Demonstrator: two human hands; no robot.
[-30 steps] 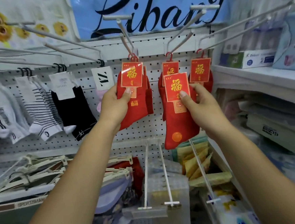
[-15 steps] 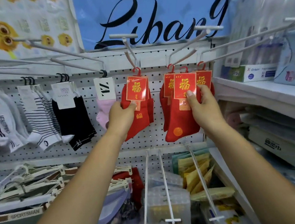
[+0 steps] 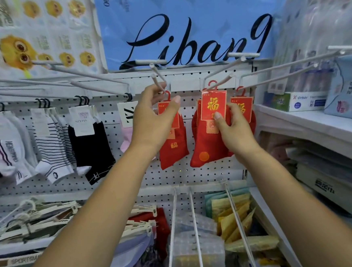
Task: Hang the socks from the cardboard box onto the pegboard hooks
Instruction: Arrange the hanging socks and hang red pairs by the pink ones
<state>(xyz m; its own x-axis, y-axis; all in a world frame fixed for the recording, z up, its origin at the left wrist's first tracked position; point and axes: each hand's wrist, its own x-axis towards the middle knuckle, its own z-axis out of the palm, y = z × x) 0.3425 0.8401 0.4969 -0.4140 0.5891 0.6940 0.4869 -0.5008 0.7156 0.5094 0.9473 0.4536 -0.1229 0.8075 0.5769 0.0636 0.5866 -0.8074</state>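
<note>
Two red sock pairs with red-and-gold cards hang in front of the white pegboard (image 3: 174, 175). My left hand (image 3: 155, 122) grips the left red pair (image 3: 172, 152) at its card, its red hanger at the left white hook (image 3: 158, 78). My right hand (image 3: 231, 127) holds the right red pair (image 3: 206, 152), thumb on its card; its red hanger sits on the middle hook (image 3: 223, 78). More red pairs hang behind it, and another red card (image 3: 243, 107) hangs just right. The cardboard box is out of view.
White, striped and black socks (image 3: 51, 143) hang on hooks to the left. Long empty hooks (image 3: 292, 69) jut out at upper right. A white shelf (image 3: 317, 120) with boxes stands at right. Below are hangers (image 3: 30, 220), packaged goods and more protruding hooks (image 3: 195, 226).
Both hands rose toward the hooks. My left hand shifted from the sock body up to the card and hanger. The right pair's hanger moved up onto the middle hook.
</note>
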